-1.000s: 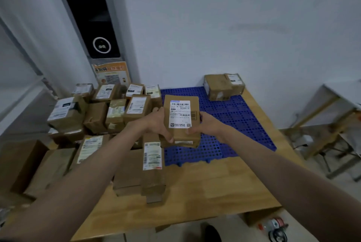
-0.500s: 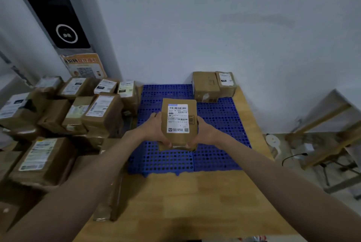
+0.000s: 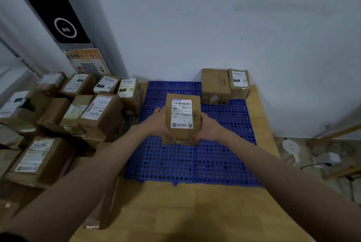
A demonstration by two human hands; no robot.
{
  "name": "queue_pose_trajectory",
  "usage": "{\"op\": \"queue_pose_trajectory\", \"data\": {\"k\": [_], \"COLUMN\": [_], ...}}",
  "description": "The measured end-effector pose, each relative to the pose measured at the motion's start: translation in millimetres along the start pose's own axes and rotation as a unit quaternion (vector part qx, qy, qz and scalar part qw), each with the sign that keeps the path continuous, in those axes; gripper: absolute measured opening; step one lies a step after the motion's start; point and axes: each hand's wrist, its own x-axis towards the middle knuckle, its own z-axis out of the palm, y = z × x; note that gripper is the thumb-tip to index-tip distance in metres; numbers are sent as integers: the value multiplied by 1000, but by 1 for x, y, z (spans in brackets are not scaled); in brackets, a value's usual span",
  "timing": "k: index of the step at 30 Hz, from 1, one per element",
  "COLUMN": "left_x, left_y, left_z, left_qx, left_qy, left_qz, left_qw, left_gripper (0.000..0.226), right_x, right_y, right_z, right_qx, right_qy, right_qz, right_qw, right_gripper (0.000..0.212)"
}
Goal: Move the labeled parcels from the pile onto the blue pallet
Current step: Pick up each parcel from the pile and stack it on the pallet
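1. Both hands grasp one labeled parcel, label up: the left hand curls round its left edge, the right hand round its right.
2. The parcel sits over the middle of the blue pallet; whether it touches the grid, I cannot tell.
3. Two boxes lie at the pallet's one o'clock corner.
4. The pile crowds the table at nine o'clock.
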Motion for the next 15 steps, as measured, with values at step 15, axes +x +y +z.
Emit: {"op": "queue_pose_trajectory", "data": {"k": [15], "left_x": [172], "left_y": [-15], "left_z": [-55], "left_qx": [-33], "left_qy": [0], "left_qz": [-21], "left_qw": [999], "left_gripper": [115], "right_x": [170], "right_y": [21], "right_z": [-76], "right_qx": [-135], "right_qy": [31], "right_qz": [29], "right_qw": [990], "right_gripper": [76]}}
